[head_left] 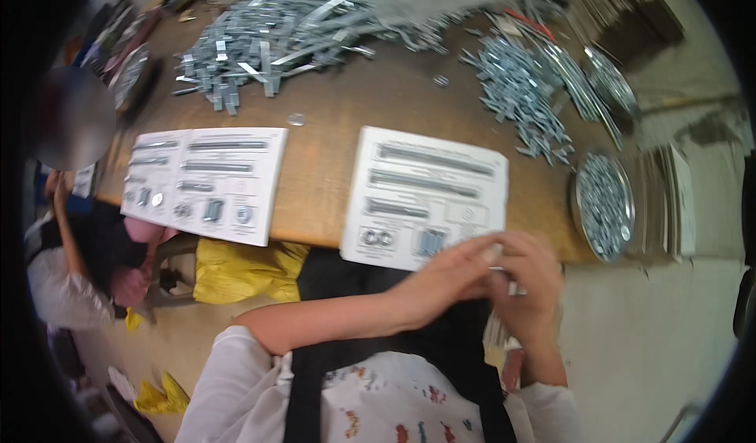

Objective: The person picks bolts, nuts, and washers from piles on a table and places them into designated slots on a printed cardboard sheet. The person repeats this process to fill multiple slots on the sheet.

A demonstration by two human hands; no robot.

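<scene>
My left hand reaches across to my right hand at the near right corner of a white printed card. The fingers of both hands come together, closed and blurred. Small shiny metal bits show at the right hand's fingers; their exact kind is too smeared to tell. On the card lie long grey metal strips, a shorter metal piece, two round rings and a group of small upright pieces.
Left of it lies a second card with similar metal parts. Metal strips pile up at the back, smaller pieces at the right. A bowl of small parts stands by stacked cardboard. Another person's arm is at far left.
</scene>
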